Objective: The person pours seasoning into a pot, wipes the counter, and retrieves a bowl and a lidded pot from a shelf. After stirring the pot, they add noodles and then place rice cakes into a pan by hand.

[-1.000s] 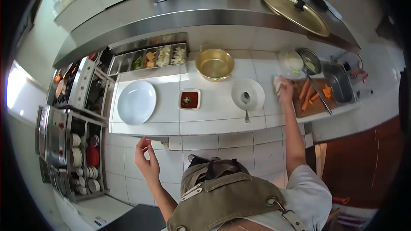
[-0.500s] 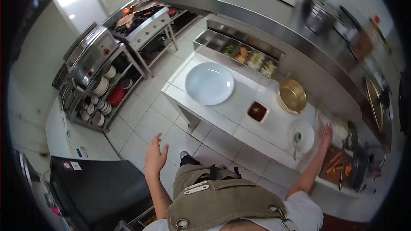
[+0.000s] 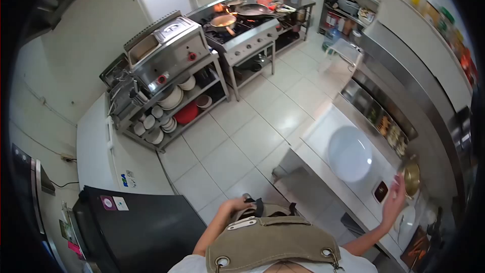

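Right hand point(image 3: 393, 205) raised over the right-side counter point(image 3: 361, 189), fingers spread, holding nothing, just beside sauce dish point(image 3: 380, 190) and brass bowl point(image 3: 411, 178); left hand point(image 3: 236, 204) at apron point(image 3: 273, 237) top, grip unclear; large white plate point(image 3: 349, 153) bare, nothing plated yet.

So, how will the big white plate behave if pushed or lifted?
The big white plate looks glazed ceramic, so probably stiff, rather heavy and breakable. It lies flat on the counter, so it likely slides, not tips.
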